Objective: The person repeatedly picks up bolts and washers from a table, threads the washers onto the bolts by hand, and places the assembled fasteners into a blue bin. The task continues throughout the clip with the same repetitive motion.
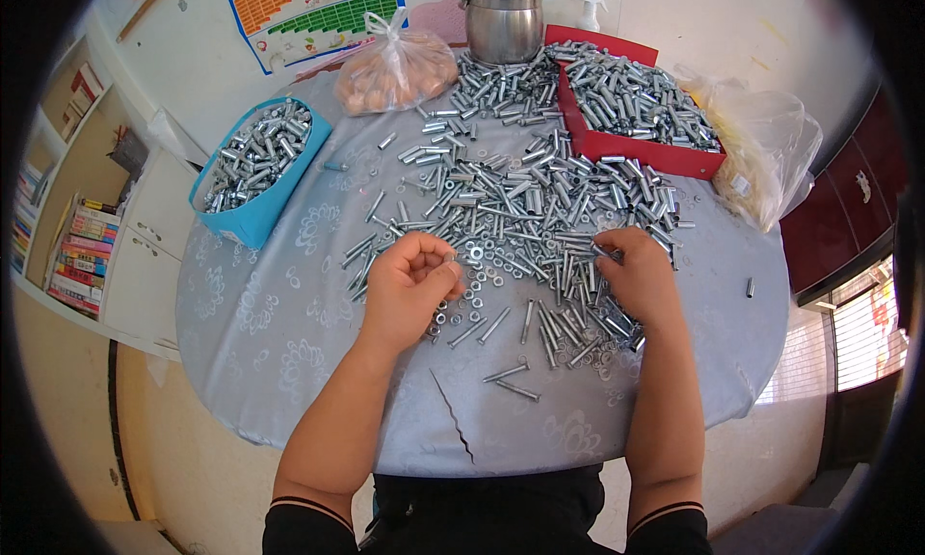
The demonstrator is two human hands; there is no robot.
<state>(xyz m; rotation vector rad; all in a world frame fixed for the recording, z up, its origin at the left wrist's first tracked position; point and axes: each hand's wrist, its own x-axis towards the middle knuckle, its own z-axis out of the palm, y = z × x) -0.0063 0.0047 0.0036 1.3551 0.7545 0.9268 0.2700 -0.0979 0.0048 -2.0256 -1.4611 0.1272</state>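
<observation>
My left hand (409, 293) is pinched nearly closed at the nuts (476, 303), mid-worktop (540, 451); can't tell if the fingers have one. Right hand (638, 274) half curled at the bolts (584, 283), right of centre, grip unclear. Risk: a fingertip pinch drops a nut into the pile. Two stray bolts (518, 391) toward the front edge could roll off if my forearm sweeps them.

white bookcase (142, 266) left, pale wall (188, 64) behind, beige floor (217, 473), bright window (870, 309) right.

Place: likely home | bookcase (140, 280) | flower-patterned tablecloth (255, 348) | colourful wall chart (318, 20)
</observation>
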